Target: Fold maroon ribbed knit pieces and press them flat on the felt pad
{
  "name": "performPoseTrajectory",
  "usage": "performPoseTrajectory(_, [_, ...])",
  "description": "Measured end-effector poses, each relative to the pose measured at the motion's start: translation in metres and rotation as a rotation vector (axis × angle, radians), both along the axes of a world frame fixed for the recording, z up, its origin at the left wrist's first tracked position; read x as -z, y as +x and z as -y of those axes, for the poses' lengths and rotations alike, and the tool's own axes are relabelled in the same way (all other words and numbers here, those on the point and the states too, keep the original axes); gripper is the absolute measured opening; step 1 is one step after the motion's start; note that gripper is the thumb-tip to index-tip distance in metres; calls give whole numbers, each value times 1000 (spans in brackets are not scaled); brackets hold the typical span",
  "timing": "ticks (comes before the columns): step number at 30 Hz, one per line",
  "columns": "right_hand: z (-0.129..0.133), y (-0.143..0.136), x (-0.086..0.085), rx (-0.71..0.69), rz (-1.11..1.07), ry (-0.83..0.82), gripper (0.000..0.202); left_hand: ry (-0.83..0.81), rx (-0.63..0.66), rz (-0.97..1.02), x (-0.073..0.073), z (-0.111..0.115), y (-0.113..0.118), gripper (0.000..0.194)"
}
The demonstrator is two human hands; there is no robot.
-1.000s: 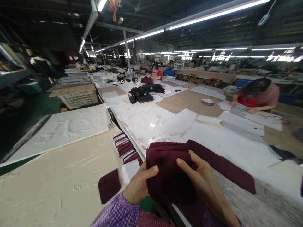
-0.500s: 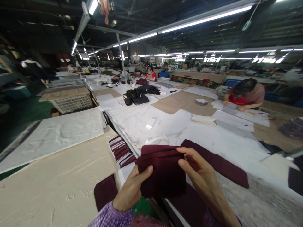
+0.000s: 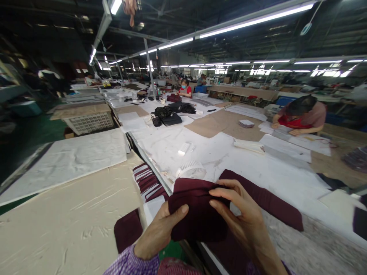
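A dark maroon cloth piece (image 3: 197,221) hangs between my two hands in front of me. My left hand (image 3: 160,229) grips its left side, thumb on top and the other fingers hidden behind. At the upper right edge, my right hand (image 3: 241,210) pinches the cloth between thumb and fingers. Maroon and white pieces lie in an overlapping row (image 3: 147,182) left of the cloth, and a single maroon piece (image 3: 128,229) rests on the cream surface. A long maroon strip (image 3: 266,200) lies beyond my right hand.
A white fan (image 3: 191,169) and a small white object (image 3: 183,149) stand on the white-covered table (image 3: 212,154). Dark garments (image 3: 169,114) lie farther back. A person in red (image 3: 299,114) leans over papers at right. A crate (image 3: 90,122) is at left.
My right hand has moved slightly left along the cloth's upper edge, its fingers closer together. The cloth's top fold has shifted and its right side bulges more. The view has turned slightly left.
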State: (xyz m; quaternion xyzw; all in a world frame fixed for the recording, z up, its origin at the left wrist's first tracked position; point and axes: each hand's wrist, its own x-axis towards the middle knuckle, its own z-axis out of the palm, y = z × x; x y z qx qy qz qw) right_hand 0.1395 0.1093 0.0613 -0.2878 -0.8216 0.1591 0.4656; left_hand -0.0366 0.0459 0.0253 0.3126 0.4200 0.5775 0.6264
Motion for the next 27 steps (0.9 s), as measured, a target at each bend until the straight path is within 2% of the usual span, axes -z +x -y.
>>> performPoseTrajectory(7, [0,-3,5,44,-55,14,16,-7,-1,-10,3,-1,1,39])
performPoseTrajectory(14, [7,-6,4,242,-85,261,23,-33,23,11,2,-1,3,38])
performPoseTrajectory(16, [9,-4,4,220,-68,330,30,-33,27,28,2,0,3,36])
performPoseTrajectory(18, [10,-1,7,137,-27,348,35,-47,12,41,2,0,3,33])
performPoseTrajectory(21, [9,2,11,29,-40,227,32,-64,-17,56,1,-2,3,31])
performPoseTrajectory(24, [6,1,11,57,-29,126,26,-43,-3,39,-1,-2,4,31])
performPoseTrajectory(27, [2,-3,5,51,81,178,24,2,36,-3,-3,-2,4,31])
